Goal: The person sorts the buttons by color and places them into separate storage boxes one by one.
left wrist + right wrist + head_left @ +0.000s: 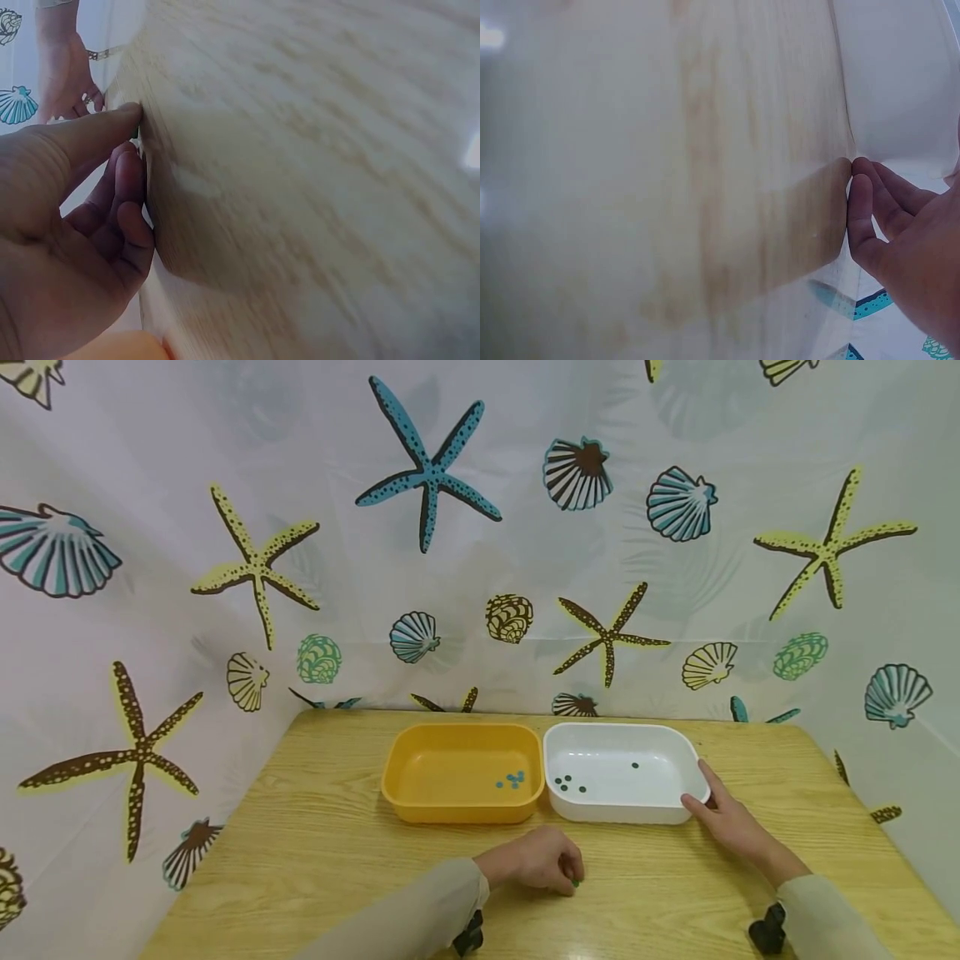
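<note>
In the head view, my left hand (534,860) is low over the table in front of the two basins. Its thumb and fingers pinch a small green piece (576,882), mostly hidden by the fingertips; a sliver of it shows in the left wrist view. A white basin (622,814) stands at the right, with several small dark green discs (582,789) scattered on its floor. My right hand (731,822) holds this basin by its right front corner, thumb at the rim. Beside it stands an orange-yellow basin (461,814), where several small blue discs (512,779) lie near the right end.
Both basins stand side by side, nearly touching, on a wood-grain table (315,843). Behind and at the sides hangs a pale curtain (495,552) printed with starfish and shells. A dark device (768,930) is strapped at my right wrist.
</note>
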